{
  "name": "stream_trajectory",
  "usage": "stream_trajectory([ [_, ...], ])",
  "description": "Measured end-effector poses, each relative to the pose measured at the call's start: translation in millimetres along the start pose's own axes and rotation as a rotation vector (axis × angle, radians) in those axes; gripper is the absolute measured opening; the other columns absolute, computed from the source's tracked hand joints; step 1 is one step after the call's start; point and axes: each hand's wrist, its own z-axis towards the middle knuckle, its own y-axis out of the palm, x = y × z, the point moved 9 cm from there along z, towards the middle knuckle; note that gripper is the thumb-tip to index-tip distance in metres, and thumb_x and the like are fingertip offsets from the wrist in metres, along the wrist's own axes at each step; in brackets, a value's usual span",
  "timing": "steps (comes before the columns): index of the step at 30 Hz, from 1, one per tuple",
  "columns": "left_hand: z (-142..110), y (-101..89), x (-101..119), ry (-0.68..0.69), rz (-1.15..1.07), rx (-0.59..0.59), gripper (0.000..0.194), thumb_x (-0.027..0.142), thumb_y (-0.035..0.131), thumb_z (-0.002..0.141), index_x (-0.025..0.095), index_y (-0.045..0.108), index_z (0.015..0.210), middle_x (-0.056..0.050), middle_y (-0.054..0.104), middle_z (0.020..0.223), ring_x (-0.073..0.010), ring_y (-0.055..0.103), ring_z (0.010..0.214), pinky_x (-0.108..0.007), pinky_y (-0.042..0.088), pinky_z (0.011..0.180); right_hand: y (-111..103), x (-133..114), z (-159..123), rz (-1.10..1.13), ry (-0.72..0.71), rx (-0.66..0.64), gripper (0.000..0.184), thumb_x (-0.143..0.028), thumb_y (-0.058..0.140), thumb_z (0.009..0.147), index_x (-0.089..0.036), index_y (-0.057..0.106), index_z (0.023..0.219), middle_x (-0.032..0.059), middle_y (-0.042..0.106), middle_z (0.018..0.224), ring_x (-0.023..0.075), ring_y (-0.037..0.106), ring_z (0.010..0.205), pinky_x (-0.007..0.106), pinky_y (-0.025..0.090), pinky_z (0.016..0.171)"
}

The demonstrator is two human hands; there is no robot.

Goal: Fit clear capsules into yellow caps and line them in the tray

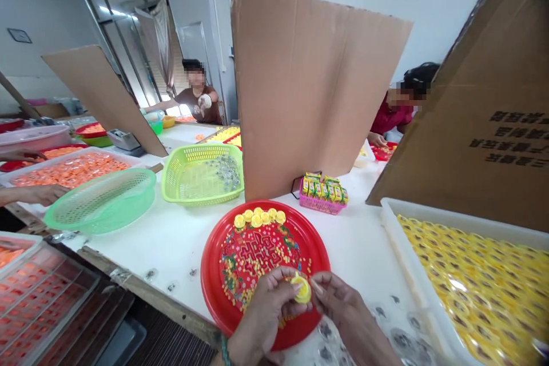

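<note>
A small round yellow plastic piece (303,291) is pinched between the thumb and fingers of my left hand (266,304), over the near right part of a red round tray (209,280). My right hand (345,304) is just to the right of the piece, thumb and fingertips pressed together; whatever is between them is too small or hidden to make out. Several similar yellow pieces (256,219) sit in a cluster along the tray's far rim. Tiny yellow bits lie scattered over the tray's printed red and floral bottom.
On the right stands a white bin (412,291) filled with yellow pieces. A pink basket (322,204) of small yellow-green packs sits beside a cardboard panel (309,86). Green baskets (189,197) are at left. Co-workers sit beyond the panels; another person's hand (45,194) reaches in at left.
</note>
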Motion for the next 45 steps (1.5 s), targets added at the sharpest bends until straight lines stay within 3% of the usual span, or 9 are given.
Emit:
stream_trajectory([
  [2,-4,-5.5,4,0.005,0.035,0.049,0.023,0.027,0.078,0.06,0.021,0.067,0.08,-0.004,0.068,0.078,-0.0175,0.065,0.07,-0.028,0.051,0.068,-6,-19,-3,-0.134,-0.111,0.048,0.021,-0.035,0.071,0.07,-0.017,0.067,0.078,0.0009,0.063,0.071,0.0122,0.054,0.065,0.024,0.043,0.063],
  [4,-6,-5.8,11,0.061,0.112,0.024,0.027,0.026,0.077,0.061,0.018,0.069,0.085,-0.005,0.07,0.083,-0.0181,0.065,0.078,-0.029,0.051,0.076,-9,-33,-4,-0.257,-0.189,0.054,0.02,-0.034,0.072,0.068,-0.017,0.069,0.08,0.0026,0.065,0.076,0.0148,0.057,0.072,0.027,0.044,0.071],
  [8,-3,-12.7,3,-0.014,0.08,0.037,0.035,0.028,0.077,0.062,0.016,0.069,0.094,-0.007,0.071,0.091,-0.0206,0.065,0.088,-0.033,0.051,0.085,-7,-36,0,-0.343,-0.166,-0.042,0.021,-0.035,0.071,0.068,-0.018,0.071,0.079,0.0022,0.067,0.077,0.0152,0.058,0.073,0.029,0.045,0.072],
  [14,-5,-3.5,-6,-0.037,0.082,-0.037,0.04,0.03,0.076,0.063,0.015,0.07,0.099,-0.009,0.071,0.098,-0.0235,0.064,0.095,-0.037,0.049,0.091,7,-35,1,-0.364,-0.172,-0.117,0.018,-0.032,0.072,0.066,-0.018,0.069,0.077,-0.0004,0.065,0.072,0.0128,0.057,0.068,0.025,0.045,0.067],
  [20,1,-5.9,-9,-0.018,0.159,-0.007,0.043,0.036,0.075,0.063,0.016,0.07,0.101,-0.007,0.072,0.098,-0.0234,0.064,0.096,-0.04,0.045,0.095,5,-32,5,-0.436,-0.222,-0.015,0.014,-0.032,0.071,0.066,-0.018,0.068,0.07,-0.0003,0.064,0.069,0.0126,0.058,0.065,0.024,0.046,0.063],
  [25,5,-4.2,-7,0.028,0.298,-0.039,0.047,0.041,0.07,0.068,0.016,0.067,0.108,-0.008,0.07,0.104,-0.0247,0.065,0.094,-0.043,0.046,0.095,5,-42,-4,-0.495,-0.318,0.101,0.005,-0.021,0.066,0.07,-0.018,0.066,0.074,-0.0004,0.065,0.067,0.0133,0.06,0.064,0.023,0.048,0.061],
  [32,2,4.8,-4,0.037,0.343,-0.125,0.039,0.037,0.064,0.075,0.018,0.066,0.108,-0.007,0.07,0.105,-0.0235,0.064,0.096,-0.041,0.046,0.094,15,-59,-20,-0.715,-0.464,0.082,0.016,-0.007,0.057,0.073,-0.02,0.066,0.074,-0.0011,0.066,0.07,0.0124,0.063,0.065,0.021,0.048,0.063],
  [39,-9,13.5,-7,0.017,0.165,-0.105,0.04,0.032,0.068,0.072,0.014,0.066,0.108,-0.008,0.072,0.098,-0.0222,0.064,0.094,-0.037,0.045,0.094,-1,-42,-14,-0.292,-0.276,0.129,0.008,-0.016,0.066,0.068,-0.019,0.065,0.076,-0.0021,0.064,0.068,0.0119,0.06,0.065,0.022,0.048,0.062],
  [45,-10,9.6,8,0.188,0.325,-0.023,0.041,0.029,0.076,0.064,0.017,0.067,0.102,-0.005,0.072,0.094,-0.0188,0.065,0.088,-0.03,0.051,0.083,-2,-29,-14,-0.117,-0.229,0.13,0.014,-0.02,0.072,0.064,-0.019,0.067,0.077,-0.001,0.065,0.071,0.0122,0.059,0.068,0.024,0.047,0.066],
])
